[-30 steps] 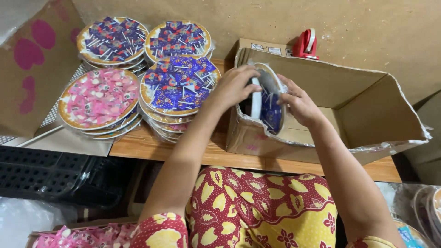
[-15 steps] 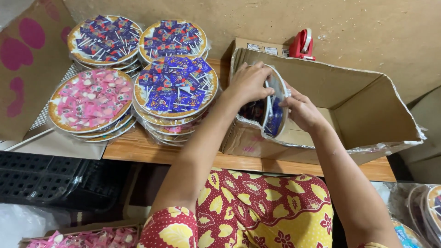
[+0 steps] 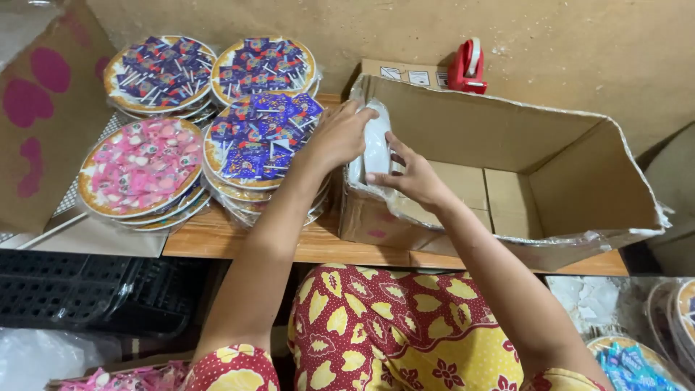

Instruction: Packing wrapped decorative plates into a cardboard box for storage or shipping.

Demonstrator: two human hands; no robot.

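Note:
A round plastic-wrapped plate of sweets (image 3: 377,148) stands on edge against the left inner wall of an open cardboard box (image 3: 579,174). My left hand (image 3: 340,134) grips its top edge from the left. My right hand (image 3: 409,174) presses on its white back face from inside the box. To the left of the box, stacks of wrapped plates lie flat: blue-wrapped sweets (image 3: 257,137) nearest my left arm, pink ones (image 3: 137,166) further left.
Two more blue plate stacks (image 3: 159,69) sit at the back left. A red tape dispenser (image 3: 467,66) rests on a small carton behind the box. A cardboard sheet with pink hearts (image 3: 36,101) leans at left. More wrapped plates (image 3: 673,318) lie at lower right.
The plate has been pushed leftward and stood upright against the box's left wall. Both hands followed it left, and its blue face no longer shows.

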